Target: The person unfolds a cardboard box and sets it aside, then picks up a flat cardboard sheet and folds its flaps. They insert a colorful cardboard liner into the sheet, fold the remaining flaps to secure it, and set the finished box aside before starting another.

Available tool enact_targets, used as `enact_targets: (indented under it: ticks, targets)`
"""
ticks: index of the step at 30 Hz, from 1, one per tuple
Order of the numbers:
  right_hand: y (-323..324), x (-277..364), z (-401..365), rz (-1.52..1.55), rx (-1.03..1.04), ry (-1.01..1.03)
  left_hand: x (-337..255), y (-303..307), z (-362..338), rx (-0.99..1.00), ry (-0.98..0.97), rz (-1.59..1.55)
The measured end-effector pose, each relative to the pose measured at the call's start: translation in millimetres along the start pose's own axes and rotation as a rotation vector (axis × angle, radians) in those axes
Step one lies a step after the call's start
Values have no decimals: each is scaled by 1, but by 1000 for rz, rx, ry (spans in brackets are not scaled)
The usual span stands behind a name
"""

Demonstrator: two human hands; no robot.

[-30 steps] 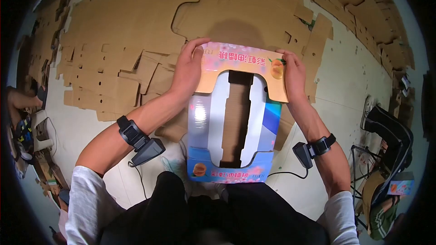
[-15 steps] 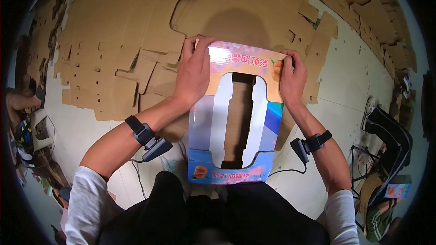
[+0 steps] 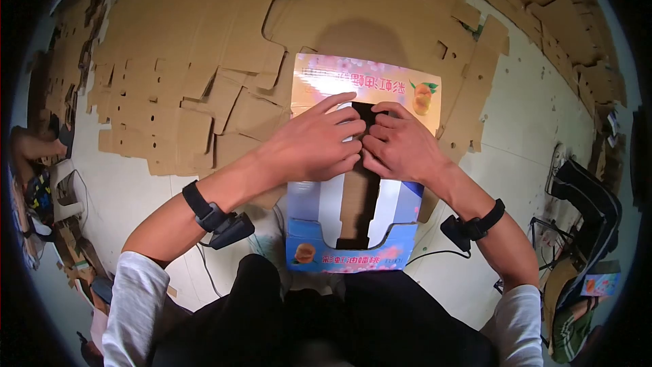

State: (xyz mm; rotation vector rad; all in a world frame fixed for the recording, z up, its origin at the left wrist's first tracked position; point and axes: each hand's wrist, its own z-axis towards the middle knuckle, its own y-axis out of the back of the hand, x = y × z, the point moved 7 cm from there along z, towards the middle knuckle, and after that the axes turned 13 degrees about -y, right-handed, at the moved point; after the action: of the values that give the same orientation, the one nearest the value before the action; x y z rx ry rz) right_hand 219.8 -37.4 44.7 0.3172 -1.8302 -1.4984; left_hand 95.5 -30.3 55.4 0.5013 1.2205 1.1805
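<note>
A printed cardboard fruit box (image 3: 305,231) lies in front of my legs, with pink, orange and blue panels, peach pictures and a long opening down its middle. White inner flaps (image 3: 331,207) line both sides of the opening. My left hand (image 3: 319,139) reaches over the left side, its index finger stretched along the top and the other fingers bent at the opening's edge. Opposite it, my right hand (image 3: 404,143) curls its fingers over the right edge. The fingertips of both hands nearly meet over the dark gap; their undersides and the thumbs are mostly hidden.
Flattened brown cardboard sheets (image 3: 204,34) cover much of the floor ahead. Pale tiled floor (image 3: 516,156) shows on the right. A black folding chair (image 3: 584,197) stands at the far right, near another printed box (image 3: 601,284). Another person's leg (image 3: 41,146) appears at the left edge.
Both hands have left the box's far corners and come inward and nearer to me, onto the edges of the central opening. The box itself has hardly moved.
</note>
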Motion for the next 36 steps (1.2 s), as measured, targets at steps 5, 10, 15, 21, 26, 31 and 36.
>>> enact_targets:
  ticks: [5,10,15,21,26,31,36]
  targets:
    - [-5,4,5,0,-33,59,9,-8,4,-76,-19,44]
    - [-11,-4,6,1,-50,41,17,-11,8,-39,-8,-4]
    - [-10,-16,15,7,-38,26,27,-12,14,36,-8,54]
    - [7,-28,3,-67,-21,-5,21,20,-6,-239,175,-112]
    - [45,-133,-100,-159,-166,-346,38,42,-63,-93,463,-18]
    - [65,-262,-318,-374,-198,-839,90,41,-139,251,675,267]
    - [64,-296,-478,-362,-422,-1438,127,43,-142,252,671,405]
